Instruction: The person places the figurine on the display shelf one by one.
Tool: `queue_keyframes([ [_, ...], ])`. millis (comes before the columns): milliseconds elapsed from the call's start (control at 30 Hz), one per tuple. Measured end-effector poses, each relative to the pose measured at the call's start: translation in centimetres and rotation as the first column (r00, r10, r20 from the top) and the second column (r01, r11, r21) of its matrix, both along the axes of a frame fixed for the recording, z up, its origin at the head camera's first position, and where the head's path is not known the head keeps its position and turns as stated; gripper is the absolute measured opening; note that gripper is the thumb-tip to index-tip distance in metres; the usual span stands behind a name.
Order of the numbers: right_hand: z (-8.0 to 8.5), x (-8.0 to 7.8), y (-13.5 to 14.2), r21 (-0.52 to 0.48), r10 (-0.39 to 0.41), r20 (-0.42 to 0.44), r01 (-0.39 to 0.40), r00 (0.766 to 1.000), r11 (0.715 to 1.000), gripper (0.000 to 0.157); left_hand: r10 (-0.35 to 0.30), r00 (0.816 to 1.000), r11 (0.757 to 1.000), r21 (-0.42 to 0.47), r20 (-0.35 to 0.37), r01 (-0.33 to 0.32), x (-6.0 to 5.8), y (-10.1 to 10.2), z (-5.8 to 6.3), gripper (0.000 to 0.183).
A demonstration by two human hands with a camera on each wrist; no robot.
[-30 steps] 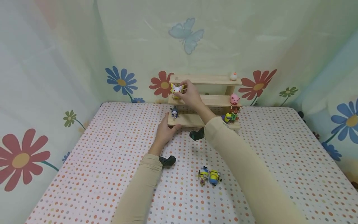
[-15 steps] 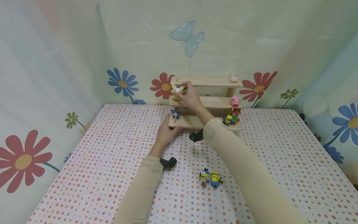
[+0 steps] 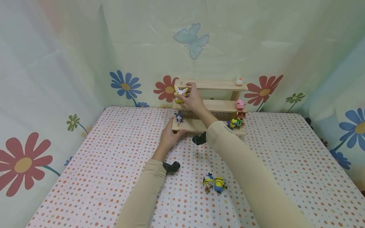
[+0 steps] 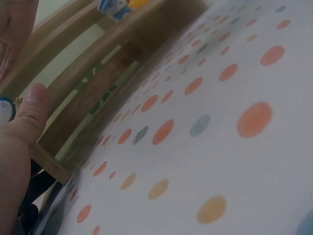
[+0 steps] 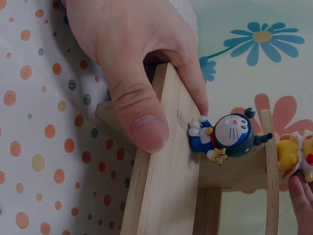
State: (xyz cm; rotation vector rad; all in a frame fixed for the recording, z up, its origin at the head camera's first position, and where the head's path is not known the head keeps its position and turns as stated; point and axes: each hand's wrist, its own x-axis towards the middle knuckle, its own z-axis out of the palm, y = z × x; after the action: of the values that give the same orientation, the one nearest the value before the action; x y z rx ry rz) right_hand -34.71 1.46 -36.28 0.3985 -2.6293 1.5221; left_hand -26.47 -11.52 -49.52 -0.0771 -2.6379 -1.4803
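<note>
My left hand (image 3: 169,135) grips the lower left corner of a three-tier wooden shelf (image 3: 194,126), thumb in front. On the middle tier's left end, a white figurine (image 3: 181,91) with yellow-edged ears is held between thumb and fingers of my right hand (image 3: 196,98). The right wrist view shows the yellow lower part of this figurine (image 5: 287,152) at the tier's edge, with a fingertip against it. Below, a blue cat figurine (image 5: 222,134) with a dark hood and a star sits on the bottom tier, close to my left hand (image 5: 142,63).
At the shelf's right end stand a white hen figurine (image 3: 239,81), a pink pig (image 3: 240,105), a fox figurine (image 3: 240,119) and a yellow minion figurine (image 3: 232,123). Two more minion figurines lie on the dotted tablecloth (image 3: 128,142), one blue-capped (image 3: 208,183), one yellow-and-blue (image 3: 219,184).
The head view has tilted slightly, so everything sits a little lower in the picture. Both hands keep their places on the shelf and the white figurine, with barely any movement.
</note>
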Motion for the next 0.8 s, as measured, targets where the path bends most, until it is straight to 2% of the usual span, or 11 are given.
queue_keyframes([
  [533,-0.1,0.2,0.4,0.032,-0.005,-0.002,0.005,1.000,0.999,0.068,0.001,1.000,1.000,0.001,-0.001,-0.001,0.1,0.4,-0.3,0.101],
  [800,0.3,0.3,1.6,0.019,0.036,0.021,-0.036,0.999,0.999,0.072,-0.003,1.000,1.000,-0.027,-0.002,0.003,-0.2,-0.1,0.0,0.101],
])
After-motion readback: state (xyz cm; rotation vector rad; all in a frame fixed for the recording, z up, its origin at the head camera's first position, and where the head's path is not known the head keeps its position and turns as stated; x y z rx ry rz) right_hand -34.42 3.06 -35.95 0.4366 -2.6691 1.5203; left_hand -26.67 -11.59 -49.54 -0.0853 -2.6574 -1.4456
